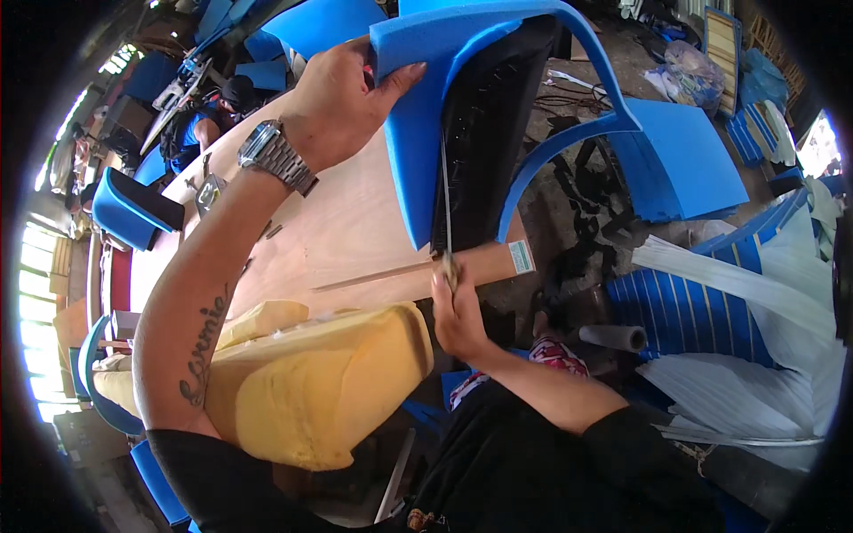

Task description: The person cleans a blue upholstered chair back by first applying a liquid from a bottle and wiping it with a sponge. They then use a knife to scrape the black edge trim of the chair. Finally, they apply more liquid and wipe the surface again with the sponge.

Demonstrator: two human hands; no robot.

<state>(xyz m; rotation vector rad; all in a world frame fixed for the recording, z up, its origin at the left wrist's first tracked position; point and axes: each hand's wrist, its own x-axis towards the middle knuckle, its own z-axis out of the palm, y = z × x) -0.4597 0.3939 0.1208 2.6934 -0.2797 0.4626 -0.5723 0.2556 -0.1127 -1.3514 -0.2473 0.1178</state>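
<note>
1. At the near side of the plywood board (346, 226), a yellow foam block (329, 382), blunt end facing right.
2. Just past the board's near right part, the right hand (458, 315), fingers closed round the handle of a thin knife (447, 200). Blade pointing away from the body, long axis near to far, almost straight; cannot tell whether touching or just in front of the foam.
3. Over the board's right part, a blue-and-black foam piece (493, 115), long axis running near to far, far end leaning right, narrow end toward the right hand. From the far end, a blue strip (613, 67) looping out to the right and back.
4. Above the board's far right part, the left hand (346, 102), gripping the foam piece's upper left edge, thumb on the blue face, fingers partly hidden.
5. Right of the board, a blue striped sheet (684, 306); farther off, a blue foam sheet (680, 164).
6. Beyond the board's far left edge, another person (204, 133), wearing blue and a dark cap.
</note>
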